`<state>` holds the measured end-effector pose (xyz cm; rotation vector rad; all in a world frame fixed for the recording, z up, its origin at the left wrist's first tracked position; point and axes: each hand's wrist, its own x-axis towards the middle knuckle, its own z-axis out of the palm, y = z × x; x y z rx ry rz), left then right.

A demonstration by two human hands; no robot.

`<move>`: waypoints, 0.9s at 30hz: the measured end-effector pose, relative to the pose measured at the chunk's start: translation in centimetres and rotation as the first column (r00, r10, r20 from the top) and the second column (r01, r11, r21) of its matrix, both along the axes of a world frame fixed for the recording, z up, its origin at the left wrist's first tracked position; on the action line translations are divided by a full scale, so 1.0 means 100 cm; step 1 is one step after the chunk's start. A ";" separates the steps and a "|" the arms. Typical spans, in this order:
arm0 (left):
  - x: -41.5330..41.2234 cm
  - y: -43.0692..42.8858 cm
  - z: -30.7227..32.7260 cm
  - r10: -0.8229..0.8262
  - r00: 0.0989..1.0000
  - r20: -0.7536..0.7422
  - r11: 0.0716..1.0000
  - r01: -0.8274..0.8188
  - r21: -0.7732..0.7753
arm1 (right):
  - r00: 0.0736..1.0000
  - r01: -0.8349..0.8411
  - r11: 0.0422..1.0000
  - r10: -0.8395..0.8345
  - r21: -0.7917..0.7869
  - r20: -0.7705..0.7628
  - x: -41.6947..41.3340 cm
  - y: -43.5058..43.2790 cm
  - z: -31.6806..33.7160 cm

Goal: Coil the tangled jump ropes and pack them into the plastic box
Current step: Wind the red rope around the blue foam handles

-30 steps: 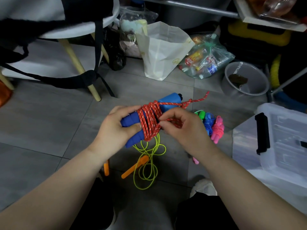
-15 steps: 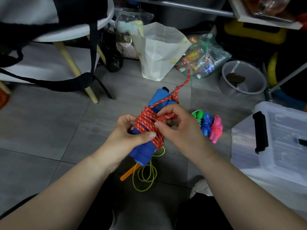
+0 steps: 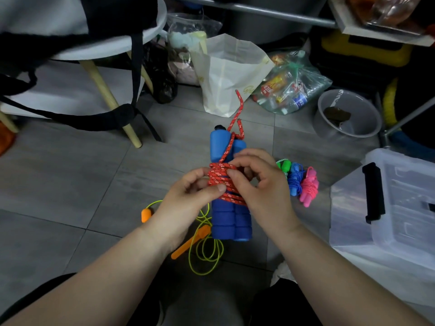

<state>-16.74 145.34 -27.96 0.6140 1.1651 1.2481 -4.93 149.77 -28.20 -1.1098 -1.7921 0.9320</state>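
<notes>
Tiled floor [image 3: 70, 184]; yellow rope [image 3: 207, 250], perhaps tangled, beneath both hands' bundle [image 3: 226, 182].

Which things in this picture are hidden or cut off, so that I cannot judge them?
- Head view: the red rope end under the right hand; its fingers cover whether it is tucked.
- The middle of the blue handles, covered by rope and the left hand.
- The plastic box, cut off by the right edge; its inside is not visible.
- One orange handle, partly behind the left wrist.
</notes>
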 end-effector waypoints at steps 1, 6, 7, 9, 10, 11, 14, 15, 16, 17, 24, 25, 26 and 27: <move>0.000 0.000 -0.001 0.032 0.999 0.032 0.999 -0.032 -0.007 | 1.000 -0.012 1.000 0.012 0.010 -0.006 -0.001 -0.001 0.000; 0.001 0.000 -0.001 0.076 0.997 -0.022 0.997 -0.076 -0.001 | 0.998 0.005 0.999 -0.008 -0.036 -0.069 -0.006 -0.005 0.002; 0.001 0.000 0.000 0.069 0.997 -0.032 0.998 -0.068 0.014 | 0.996 0.030 0.999 -0.033 -0.039 -0.085 -0.005 -0.004 0.002; 0.002 0.001 0.003 0.074 0.996 -0.043 0.997 -0.073 0.037 | 0.992 0.058 0.997 -0.063 -0.047 -0.111 -0.002 -0.001 0.004; 0.003 0.002 0.004 0.087 0.995 -0.045 0.995 -0.086 0.042 | 0.989 0.061 0.996 -0.068 -0.058 -0.129 0.000 0.000 0.004; 0.004 0.002 0.005 0.101 0.994 -0.047 0.994 -0.099 0.041 | 0.988 0.061 0.996 -0.069 -0.062 -0.140 0.001 0.001 0.004; 0.005 0.004 0.004 0.153 0.987 -0.050 0.988 -0.152 0.020 | 0.988 0.046 0.999 -0.049 -0.030 -0.145 0.001 0.003 0.004; 0.005 0.004 0.003 0.171 0.984 -0.047 0.985 -0.171 0.009 | 0.988 0.041 0.999 -0.045 -0.027 -0.151 0.000 0.003 0.005; 0.005 0.005 0.003 0.183 0.982 -0.038 0.983 -0.184 -0.002 | 0.987 0.037 0.999 -0.040 -0.022 -0.153 0.000 0.004 0.005; 0.004 0.005 0.004 0.188 0.982 -0.023 0.982 -0.188 -0.010 | 0.988 0.029 0.999 -0.031 -0.013 -0.149 0.000 0.004 0.005; -0.001 0.005 0.006 0.173 0.982 -0.073 0.985 -0.171 0.024 | 0.998 -0.035 0.983 0.026 0.178 0.052 0.000 0.006 0.005; -0.001 0.005 0.006 0.174 0.981 -0.084 0.985 -0.172 0.024 | 0.996 -0.041 0.980 0.026 0.194 0.082 0.000 0.006 0.005; -0.002 0.006 0.006 0.176 0.980 -0.092 0.984 -0.174 0.023 | 0.994 -0.053 0.980 0.033 0.193 0.102 0.000 0.007 0.005; -0.002 0.006 0.005 0.176 0.979 -0.098 0.984 -0.175 0.024 | 0.992 -0.067 0.980 0.046 0.188 0.115 0.000 0.008 0.005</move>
